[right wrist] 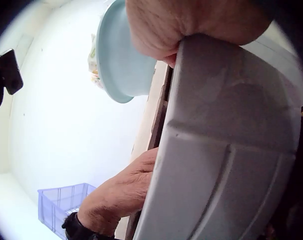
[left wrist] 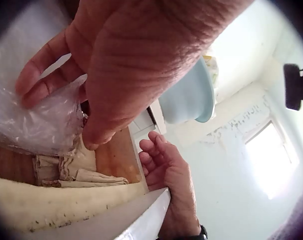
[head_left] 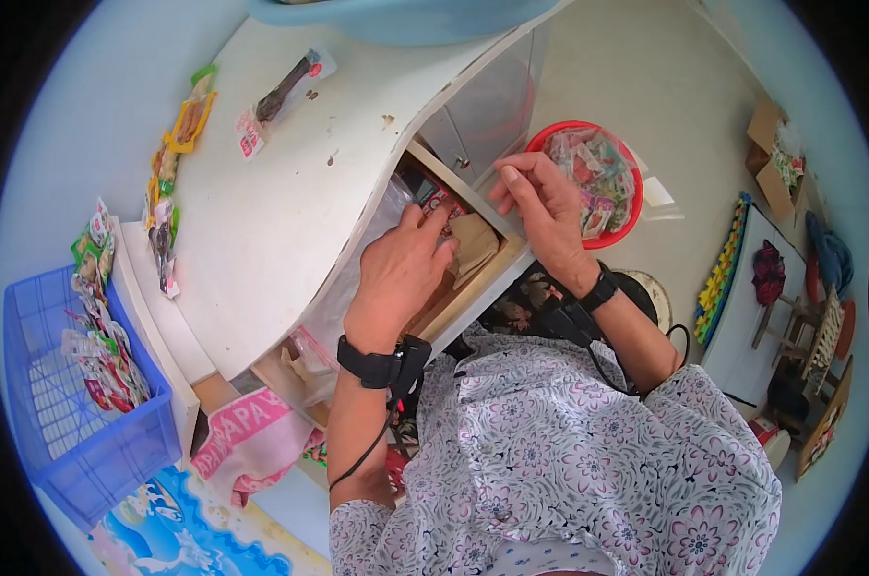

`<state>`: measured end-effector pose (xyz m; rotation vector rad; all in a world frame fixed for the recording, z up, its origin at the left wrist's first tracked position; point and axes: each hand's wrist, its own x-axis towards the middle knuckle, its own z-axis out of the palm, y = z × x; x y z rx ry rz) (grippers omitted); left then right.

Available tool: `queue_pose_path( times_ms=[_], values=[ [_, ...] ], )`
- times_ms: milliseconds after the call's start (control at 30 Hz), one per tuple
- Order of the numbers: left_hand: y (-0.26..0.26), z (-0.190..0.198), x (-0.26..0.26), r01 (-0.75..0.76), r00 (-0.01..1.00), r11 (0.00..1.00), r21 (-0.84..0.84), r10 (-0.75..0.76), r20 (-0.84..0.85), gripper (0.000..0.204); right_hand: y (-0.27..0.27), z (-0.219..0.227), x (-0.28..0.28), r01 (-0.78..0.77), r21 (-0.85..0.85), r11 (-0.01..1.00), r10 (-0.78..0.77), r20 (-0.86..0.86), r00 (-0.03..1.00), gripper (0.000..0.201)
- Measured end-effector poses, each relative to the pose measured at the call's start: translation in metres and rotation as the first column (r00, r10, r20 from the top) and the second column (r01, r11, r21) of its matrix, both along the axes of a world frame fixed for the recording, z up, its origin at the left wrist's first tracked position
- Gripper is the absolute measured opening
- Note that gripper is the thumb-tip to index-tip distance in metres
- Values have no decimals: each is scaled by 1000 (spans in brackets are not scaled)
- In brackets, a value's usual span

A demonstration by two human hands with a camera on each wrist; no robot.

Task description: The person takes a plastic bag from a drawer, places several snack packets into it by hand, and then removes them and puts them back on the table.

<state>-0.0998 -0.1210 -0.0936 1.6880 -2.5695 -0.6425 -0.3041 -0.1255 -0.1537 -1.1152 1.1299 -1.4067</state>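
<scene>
My left hand (head_left: 401,274) reaches down into a pulled-out drawer (head_left: 487,298), fingers spread and loosely bent. In the left wrist view its fingers lie against a clear plastic bag (left wrist: 36,122), with nothing gripped. Beside the bag in the drawer is a folded beige cloth-like bundle (left wrist: 79,167); the same tan bundle (head_left: 475,245) shows near the drawer's end in the head view. My right hand (head_left: 549,206) is at the drawer's outer corner, fingers loosely curled and holding nothing. In the right wrist view the drawer front (right wrist: 231,115) hides part of both hands.
The white tabletop (head_left: 281,211) overhangs the drawer and bears several snack packets (head_left: 192,120). At its far edge stands a light blue basin (head_left: 405,21). A red basin (head_left: 636,197) of packets is on the floor, right. A blue crate (head_left: 108,456) stands left, beside a pink towel (head_left: 247,442).
</scene>
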Motion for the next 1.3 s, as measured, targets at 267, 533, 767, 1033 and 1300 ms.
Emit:
queue_pose_path(
  times_ms=[267, 533, 767, 1033, 1300],
  values=[
    [-3, -6, 1, -39, 999, 999, 30, 39, -17, 42, -1, -5, -1, -10, -11, 1000, 9, -14, 1000, 16],
    [-3, -7, 6, -25, 998, 998, 52, 28, -51, 46, -2, -5, -1, -12, -31, 999, 11, -41, 999, 15],
    [-2, -5, 11, -28, 996, 996, 85, 35, -83, 49, -3, -7, 0, -18, -33, 999, 18, -21, 1000, 15],
    [-1, -9, 17, -23, 983, 995, 95, 40, -180, 53, -3, -8, 0, -11, -44, 999, 11, 2, 1000, 15],
    [2, -3, 24, -41, 963, 984, 173, 85, -256, 52, -3, -7, -1, -27, -22, 999, 26, -9, 1000, 15]
  ],
)
